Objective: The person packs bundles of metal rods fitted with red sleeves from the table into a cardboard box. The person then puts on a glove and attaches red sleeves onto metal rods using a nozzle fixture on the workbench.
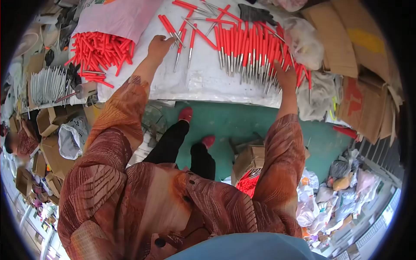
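Note:
My left hand (159, 47) reaches over the white-covered table, fingers apart, its tips at a few loose red-handled metal rods (178, 51); whether it touches them I cannot tell. At the right end of a dense row of the same red-handled rods (242, 47) is my right hand (286, 77). Its fingers are spread against the rods, and part of them blends into the row. The rods lie side by side, red ends away from me and silver ends towards me. More rods (212, 19) lie crossed loosely behind.
Red handles (102, 54) spill from a pink bag (117, 17) at left, near a stack of bare metal rods (50, 84). A dark glove (256, 14) and a clear plastic bag (305, 41) lie at the back. A carton (249, 160) with red pieces stands below the table.

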A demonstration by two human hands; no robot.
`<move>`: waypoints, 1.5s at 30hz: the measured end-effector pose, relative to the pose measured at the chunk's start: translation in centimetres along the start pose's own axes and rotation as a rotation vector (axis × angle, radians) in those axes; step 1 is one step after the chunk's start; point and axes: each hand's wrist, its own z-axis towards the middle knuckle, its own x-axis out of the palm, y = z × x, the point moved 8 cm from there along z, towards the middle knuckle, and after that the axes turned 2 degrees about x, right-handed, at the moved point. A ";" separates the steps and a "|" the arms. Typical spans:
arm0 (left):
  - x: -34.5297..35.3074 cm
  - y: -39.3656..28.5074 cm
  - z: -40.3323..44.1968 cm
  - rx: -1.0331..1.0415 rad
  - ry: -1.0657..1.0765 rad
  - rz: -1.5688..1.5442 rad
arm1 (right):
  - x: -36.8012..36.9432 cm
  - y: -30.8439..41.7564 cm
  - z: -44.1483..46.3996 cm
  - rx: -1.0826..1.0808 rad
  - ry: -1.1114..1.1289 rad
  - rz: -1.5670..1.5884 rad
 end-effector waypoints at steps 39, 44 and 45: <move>19.3 -13.5 -6.1 -0.032 0.603 -0.662 | 8.0 9.8 -3.4 0.175 0.476 1.270; 20.0 -16.0 -8.1 -0.004 0.682 -0.755 | 7.7 9.4 -3.8 0.251 0.420 1.420; 19.9 -16.5 -8.4 0.045 0.662 -0.813 | 7.4 9.2 -3.9 0.247 0.374 1.415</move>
